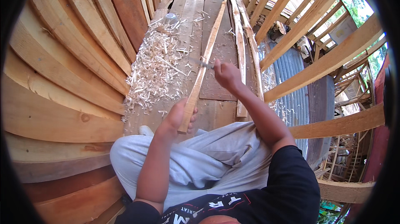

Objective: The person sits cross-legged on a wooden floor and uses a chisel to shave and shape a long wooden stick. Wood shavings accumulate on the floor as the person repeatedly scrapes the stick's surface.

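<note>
My left hand [177, 117] is wrapped round the near end of a long wooden strip [207, 53], which slants away from me toward the far middle of the floor. In my right hand [227, 74] is a knife [205, 64], its fingers closed round the handle. The blade lies across the strip at about mid-length and points left; motion blurs its tip. Pale wood shavings [160, 63] are heaped on the floor left of the strip.
Two more long strips [239, 44] lie to the right on the plank floor [221, 86]. Upright boards [54, 86] wall the left side. Spaced wooden posts [325, 65] line the right, with corrugated metal sheeting [291, 69] beyond. A small clear container [170, 18] sits among the shavings.
</note>
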The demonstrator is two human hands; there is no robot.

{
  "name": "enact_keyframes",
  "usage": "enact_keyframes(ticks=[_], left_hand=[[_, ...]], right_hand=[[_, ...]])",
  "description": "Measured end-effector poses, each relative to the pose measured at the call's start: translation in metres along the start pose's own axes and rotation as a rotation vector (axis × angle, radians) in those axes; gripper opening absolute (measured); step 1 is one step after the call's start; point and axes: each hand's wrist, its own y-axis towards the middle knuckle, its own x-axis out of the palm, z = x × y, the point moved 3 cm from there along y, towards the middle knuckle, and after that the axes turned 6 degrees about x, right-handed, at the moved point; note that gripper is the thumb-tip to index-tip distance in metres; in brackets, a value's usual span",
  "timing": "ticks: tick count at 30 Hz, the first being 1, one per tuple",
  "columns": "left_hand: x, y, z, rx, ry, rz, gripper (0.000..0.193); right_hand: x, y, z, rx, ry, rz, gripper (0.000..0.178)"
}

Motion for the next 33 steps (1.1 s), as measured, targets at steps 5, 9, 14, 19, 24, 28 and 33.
enact_keyframes(ticks=[5, 9, 14, 19, 24, 28, 33], left_hand=[[0.015, -0.001, -0.010, 0.012, 0.061, 0.055, 0.051], [0.001, -0.002, -0.005, 0.054, 0.136, 0.089, 0.052], [0.013, -0.004, -0.011, 0.025, 0.117, 0.075, 0.052], [0.004, -0.002, -0.011, 0.000, 0.096, 0.095, 0.051], [0.005, 0.002, -0.013, 0.051, 0.172, 0.102, 0.052], [0.001, -0.001, -0.012, 0.053, 0.158, 0.122, 0.052], [0.003, 0.004, -0.014, 0.121, 0.235, 0.156, 0.054]], right_hand=[[-0.002, 0.018, 0.041, -0.328, 0.017, 0.365, 0.061], [-0.002, -0.001, 0.007, -0.163, -0.124, -0.039, 0.032], [0.012, 0.028, 0.050, -0.161, -0.174, 0.206, 0.045], [-0.018, 0.006, -0.003, 0.047, -0.093, -0.155, 0.057], [-0.008, 0.037, 0.049, 0.222, 0.052, 0.026, 0.061], [-0.005, 0.016, 0.012, 0.035, -0.091, -0.149, 0.060], [-0.009, 0.029, 0.035, 0.013, -0.053, 0.018, 0.055]])
